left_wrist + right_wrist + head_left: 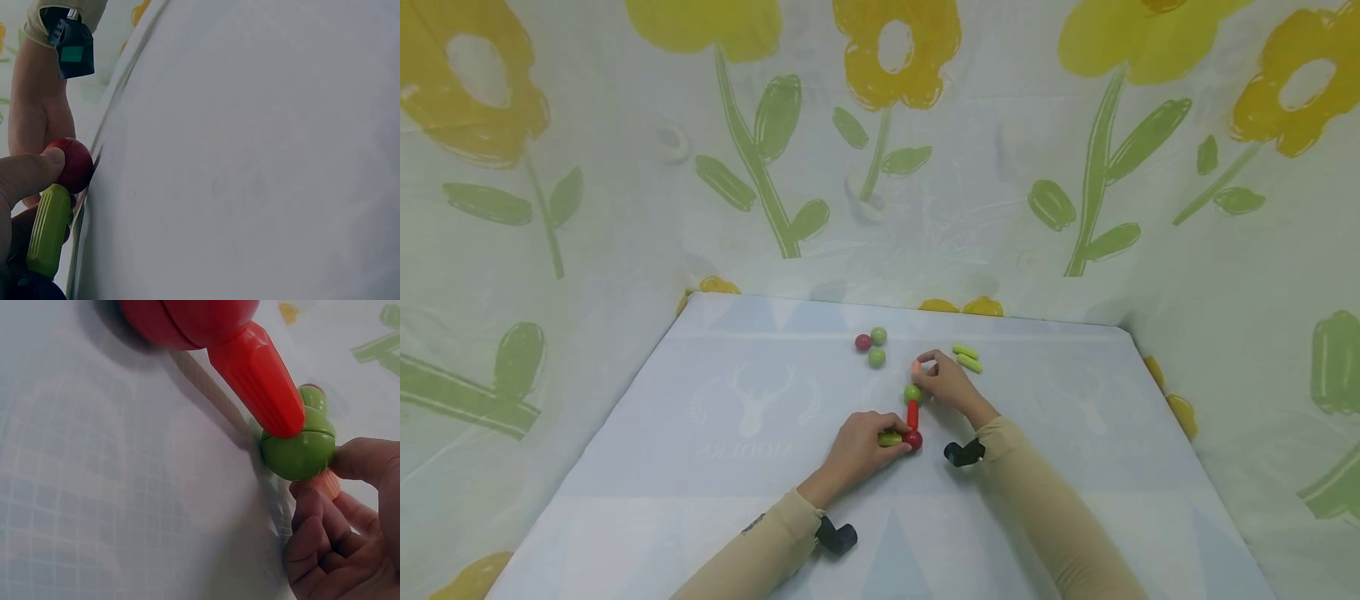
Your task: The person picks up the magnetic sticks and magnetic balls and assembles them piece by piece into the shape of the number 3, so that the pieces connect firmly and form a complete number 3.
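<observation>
My left hand grips a red ball and the yellow-green ribbed rod joined to it. In the left wrist view its thumb presses on the ball, and a dark blue rounded piece shows at the rod's other end. A red rod links the red ball to a green ball. Beyond that ball, my right hand pinches a pale orange rod between thumb and fingers. In the right wrist view this rod meets the green ball, partly hidden by the fingers.
Past the hands lie a loose red ball and two green balls. Two yellow-green rods are right of them, close beyond the right hand. Black wrist cameras jut from both sleeves. Flower-printed sheets wall in the white table.
</observation>
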Action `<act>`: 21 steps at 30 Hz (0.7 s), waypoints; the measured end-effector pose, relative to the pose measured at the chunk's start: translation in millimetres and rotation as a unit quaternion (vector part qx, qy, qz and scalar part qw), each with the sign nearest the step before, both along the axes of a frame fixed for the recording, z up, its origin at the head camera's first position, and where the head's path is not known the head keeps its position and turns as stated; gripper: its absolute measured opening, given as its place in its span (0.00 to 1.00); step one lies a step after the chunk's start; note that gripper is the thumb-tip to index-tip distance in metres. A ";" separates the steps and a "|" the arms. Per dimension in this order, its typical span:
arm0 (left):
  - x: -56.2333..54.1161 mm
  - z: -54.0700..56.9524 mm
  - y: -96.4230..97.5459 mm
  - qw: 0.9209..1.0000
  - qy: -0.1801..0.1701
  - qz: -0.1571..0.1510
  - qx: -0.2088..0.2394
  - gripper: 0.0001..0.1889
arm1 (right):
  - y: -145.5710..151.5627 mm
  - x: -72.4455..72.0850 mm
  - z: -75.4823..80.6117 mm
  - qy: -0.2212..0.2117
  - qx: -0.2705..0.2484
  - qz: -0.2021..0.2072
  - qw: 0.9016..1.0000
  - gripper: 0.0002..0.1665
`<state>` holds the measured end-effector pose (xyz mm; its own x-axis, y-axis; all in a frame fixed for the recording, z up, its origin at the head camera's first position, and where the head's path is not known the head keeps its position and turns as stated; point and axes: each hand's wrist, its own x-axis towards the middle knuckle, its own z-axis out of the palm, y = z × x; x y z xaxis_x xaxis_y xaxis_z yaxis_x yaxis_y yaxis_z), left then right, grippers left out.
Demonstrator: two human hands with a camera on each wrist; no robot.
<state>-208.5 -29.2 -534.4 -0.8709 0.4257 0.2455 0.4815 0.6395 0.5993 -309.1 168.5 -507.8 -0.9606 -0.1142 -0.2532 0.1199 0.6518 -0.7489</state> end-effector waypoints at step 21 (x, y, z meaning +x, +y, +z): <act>-1.6 -1.0 0.2 1.000 0.006 -0.002 0.000 0.10 | 0.7 -5.1 -6.5 -0.010 0.004 0.021 1.000 0.27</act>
<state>-210.2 -29.0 -535.4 -0.8657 0.4297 0.2567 0.4921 0.6365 0.5938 -314.2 169.2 -514.3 -0.9496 -0.1519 -0.2743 0.1082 0.6624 -0.7413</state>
